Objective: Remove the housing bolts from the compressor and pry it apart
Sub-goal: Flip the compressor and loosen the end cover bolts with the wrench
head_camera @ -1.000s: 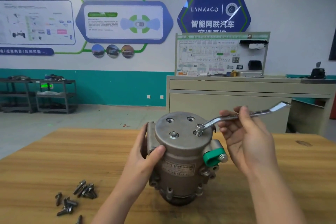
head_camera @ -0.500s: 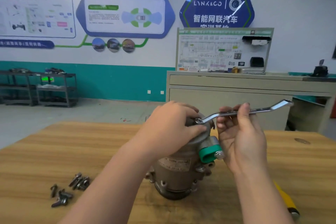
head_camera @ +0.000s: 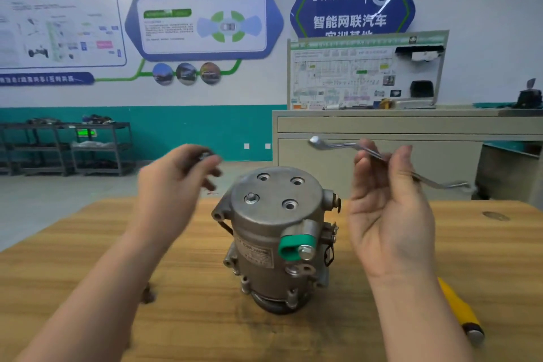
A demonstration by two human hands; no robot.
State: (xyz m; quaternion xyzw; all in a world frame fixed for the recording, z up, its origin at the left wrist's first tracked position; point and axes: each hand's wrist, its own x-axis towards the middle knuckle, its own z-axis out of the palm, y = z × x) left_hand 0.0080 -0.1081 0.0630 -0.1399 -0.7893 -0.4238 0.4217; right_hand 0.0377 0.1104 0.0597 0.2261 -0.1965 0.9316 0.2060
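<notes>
One housing bolt left on the compressor's end plate

We have the compressor (head_camera: 279, 232) standing upright mid-table (head_camera: 88, 258). Our left hand (head_camera: 173, 185), lifted left of it, pinches something small and dark, blurred, likely a freed bolt. Our right hand (head_camera: 388, 214) holds the ring wrench (head_camera: 346, 147) in curled fingers, raised clear of the housing. Three holes on top look empty; one bolt (head_camera: 251, 198) remains seated. Next, we judge, we drop this piece aside, then seat the ring squarely on that last head.

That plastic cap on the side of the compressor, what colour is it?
Green. The plastic cap sits on the lower right side of the grey metal compressor, clearest in the head view.
</notes>
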